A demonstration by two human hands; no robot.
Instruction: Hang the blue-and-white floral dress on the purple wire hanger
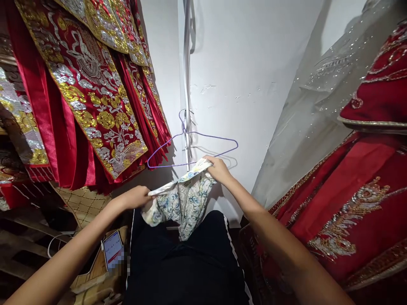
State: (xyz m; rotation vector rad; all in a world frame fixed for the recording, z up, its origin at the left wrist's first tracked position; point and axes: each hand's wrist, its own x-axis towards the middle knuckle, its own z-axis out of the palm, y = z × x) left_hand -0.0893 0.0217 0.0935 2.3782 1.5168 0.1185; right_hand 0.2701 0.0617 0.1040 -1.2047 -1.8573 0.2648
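A pale garment with a blue and green floral print (192,201) is stretched between my two hands above my lap. Its light waistband-like edge runs slanting from lower left to upper right, and its cloth hangs in folds; I cannot tell its exact kind. My left hand (138,197) is closed on the left end of that edge. At the upper right end, my right hand (218,169) grips the cloth with the fingers partly hidden behind it. Just beyond the garment, a purple wire hanger (211,136) hangs by its hook from a white vertical rail (186,84); its bottom bar passes close behind the cloth.
Red embroidered costumes (104,118) with gold and silver hang at the left. On the right hang a red beaded dress (359,203) and a sheer sparkling white fabric (305,114). A phone with a timer (112,250) lies at lower left. A white wall (248,55) stands ahead.
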